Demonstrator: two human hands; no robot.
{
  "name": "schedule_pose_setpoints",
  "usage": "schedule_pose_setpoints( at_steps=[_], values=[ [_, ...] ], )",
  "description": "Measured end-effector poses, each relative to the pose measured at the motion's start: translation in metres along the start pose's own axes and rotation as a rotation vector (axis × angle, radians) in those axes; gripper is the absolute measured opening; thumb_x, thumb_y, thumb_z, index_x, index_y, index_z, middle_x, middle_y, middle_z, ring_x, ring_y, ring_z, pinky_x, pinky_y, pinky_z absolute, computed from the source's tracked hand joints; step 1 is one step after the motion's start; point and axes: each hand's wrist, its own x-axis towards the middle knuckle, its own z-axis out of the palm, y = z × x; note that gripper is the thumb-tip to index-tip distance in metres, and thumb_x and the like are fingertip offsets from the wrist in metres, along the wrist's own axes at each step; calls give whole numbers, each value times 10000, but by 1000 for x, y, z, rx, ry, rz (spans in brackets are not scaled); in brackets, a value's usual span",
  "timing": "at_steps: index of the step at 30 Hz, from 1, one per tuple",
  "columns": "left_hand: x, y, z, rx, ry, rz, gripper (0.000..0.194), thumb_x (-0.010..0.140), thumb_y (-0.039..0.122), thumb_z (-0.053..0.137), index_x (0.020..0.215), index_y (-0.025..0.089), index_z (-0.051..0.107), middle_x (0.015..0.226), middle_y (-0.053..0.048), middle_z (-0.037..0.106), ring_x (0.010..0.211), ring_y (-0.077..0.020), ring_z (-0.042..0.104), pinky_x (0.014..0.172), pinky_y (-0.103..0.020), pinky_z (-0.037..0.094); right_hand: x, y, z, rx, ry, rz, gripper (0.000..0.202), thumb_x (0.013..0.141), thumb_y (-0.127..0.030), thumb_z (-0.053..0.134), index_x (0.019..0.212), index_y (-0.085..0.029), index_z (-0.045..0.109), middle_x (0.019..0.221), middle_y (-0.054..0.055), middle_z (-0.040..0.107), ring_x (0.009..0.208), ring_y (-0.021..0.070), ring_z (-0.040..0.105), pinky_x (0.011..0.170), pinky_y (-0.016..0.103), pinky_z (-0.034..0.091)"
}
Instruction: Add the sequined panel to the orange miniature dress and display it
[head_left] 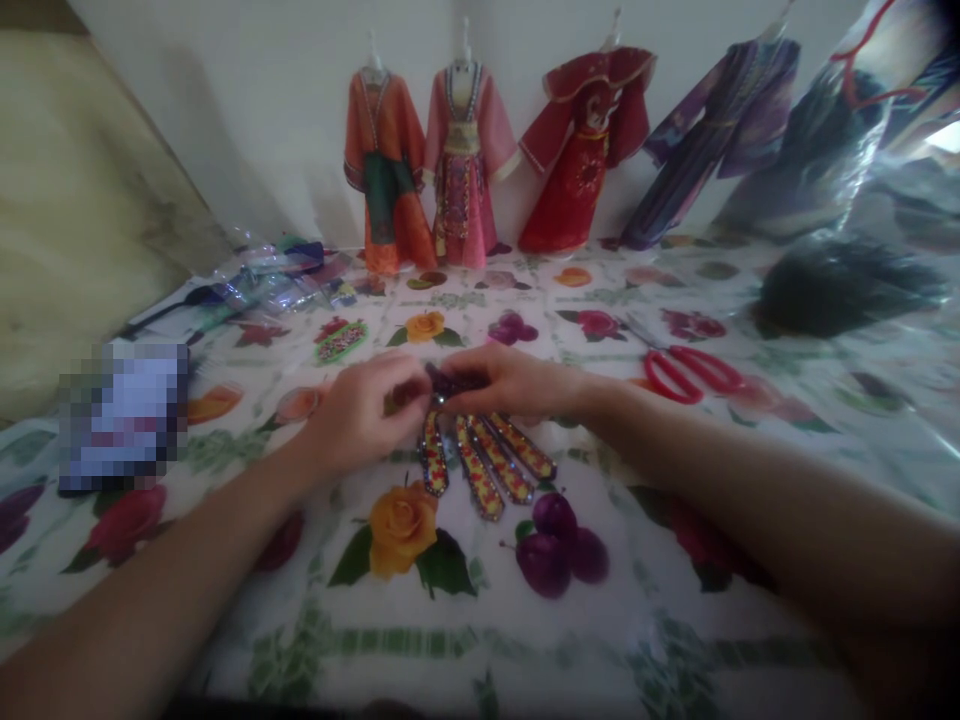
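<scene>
Left hand [375,405] and right hand [499,378] pinch a dark piece [450,379] — yellow-and-red strips [478,465], pointed and glitter-edged, fan below on the floral tabletop [540,625].

left hand [371,405] bare | right hand [517,378] bare | both forearms [217,540] uncovered (outlines a bit blurred)

Hands [375,405] [510,380] close together, fingers [469,362] curled; bare forearms [232,535] [697,450] angled inward.

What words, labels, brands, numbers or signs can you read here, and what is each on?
No readable text anywhere.
Pixelated item at left: any text is masked.
Plastic packets: too blurred to tell.
Strips: patterned, no lettering visible.
Scissors: no readable marking.
</scene>
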Motion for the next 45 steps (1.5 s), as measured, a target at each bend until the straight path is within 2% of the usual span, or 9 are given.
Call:
schedule_pose_setpoints(
  at_steps=[6, 17, 23, 34, 45],
  values=[
    [0, 1, 0, -27, -27, -28, 47, 825, 167, 576, 801, 187, 611, 756, -4, 579, 695, -143, 542, 649, -290, 427, 2, 1, 3, 42, 8, -35, 158, 849, -318, 639, 826, -169, 590, 751, -33, 503, 706, 111, 452, 648, 251, 382],
    [1, 3, 1, -13, -24, -53, 52, 834, 215, 591, 796, 186, 612, 753, -5, 586, 685, -142, 540, 635, -287, 421, 1, -3, 3, 29, 17, 1, 150, 850, -316, 625, 824, -171, 597, 750, -33, 508, 693, 110, 447, 629, 248, 373],
    [1, -1, 3, -97, -47, -68, 70, 854, 214, 579, 806, 186, 620, 741, 6, 582, 672, -134, 535, 633, -282, 414, 1, -2, 3, 9, 7, -13, 170, 852, -336, 609, 800, -175, 588, 732, -33, 504, 691, 112, 444, 631, 248, 368],
    [1, -6, 0, -176, -95, -114, 60, 831, 198, 585, 798, 193, 634, 785, 4, 623, 724, -145, 553, 656, -279, 408, 1, -1, 2, -8, -16, -28, 152, 856, -303, 597, 827, -155, 603, 720, -38, 474, 675, 103, 436, 612, 244, 354],
    [3, -6, 0, -152, -137, -127, 60, 811, 178, 569, 788, 185, 624, 771, 14, 614, 716, -137, 546, 656, -278, 409, 0, -2, 0, -33, -42, -35, 135, 864, -285, 591, 872, -155, 629, 761, -27, 520, 707, 111, 461, 652, 249, 375]
  ],
)
